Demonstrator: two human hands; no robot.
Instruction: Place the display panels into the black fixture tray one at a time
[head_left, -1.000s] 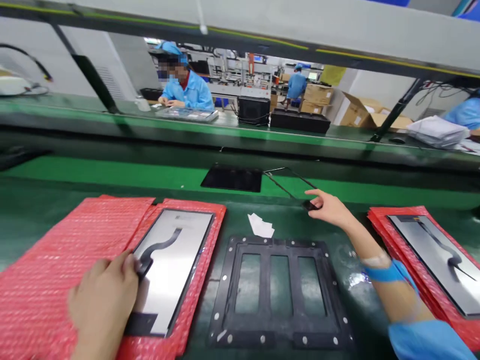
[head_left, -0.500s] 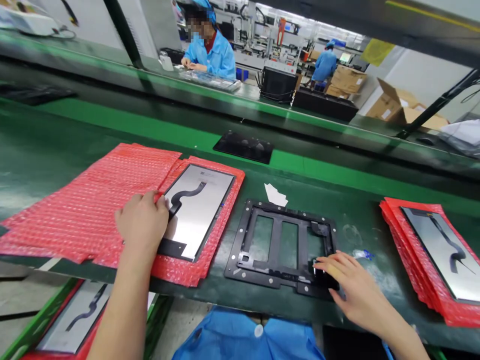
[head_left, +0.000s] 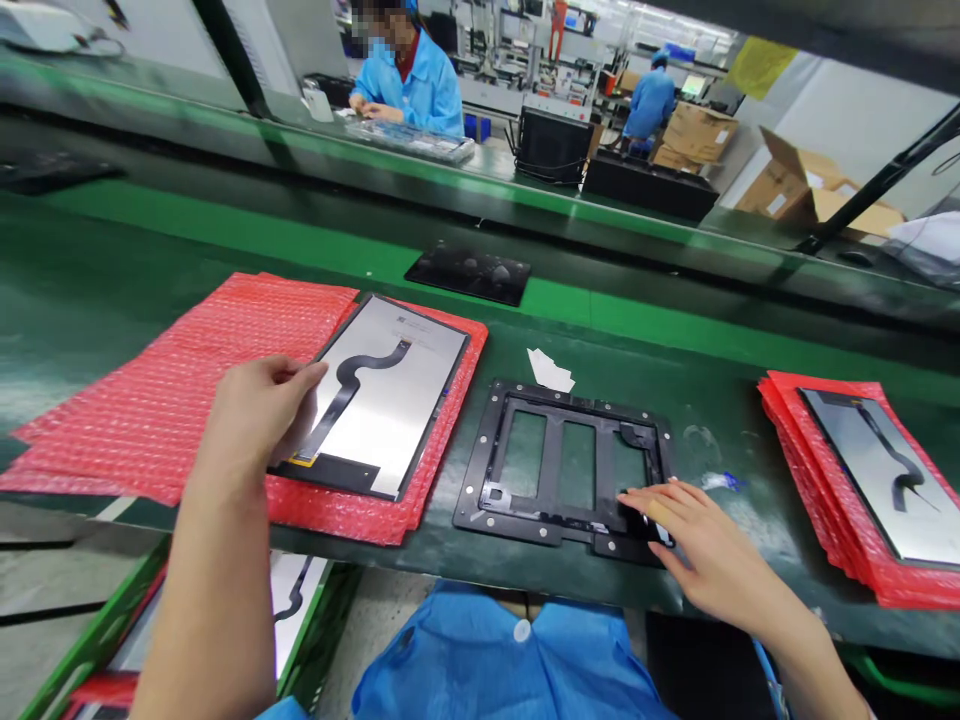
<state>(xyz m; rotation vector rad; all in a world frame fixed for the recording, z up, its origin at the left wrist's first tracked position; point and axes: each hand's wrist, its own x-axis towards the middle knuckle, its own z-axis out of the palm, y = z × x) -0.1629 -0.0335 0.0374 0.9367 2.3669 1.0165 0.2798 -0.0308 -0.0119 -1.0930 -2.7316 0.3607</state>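
Observation:
My left hand grips the near left edge of a silver display panel with a black flex cable, lifting that edge off a stack of red bubble-wrap sheets. My right hand lies flat, fingers together, pressing a thin black frame into the near right corner of a black fixture plate on the green bench.
A second red stack with a silver panel sits at the right. A white paper scrap and a black tray lie beyond the fixture. A green bin with more panels is below the bench edge. Other workers in blue sit beyond the conveyor.
My right hand brought the thin black frame from the far side down onto the fixture. My left hand went from resting on the panel to lifting its near edge.

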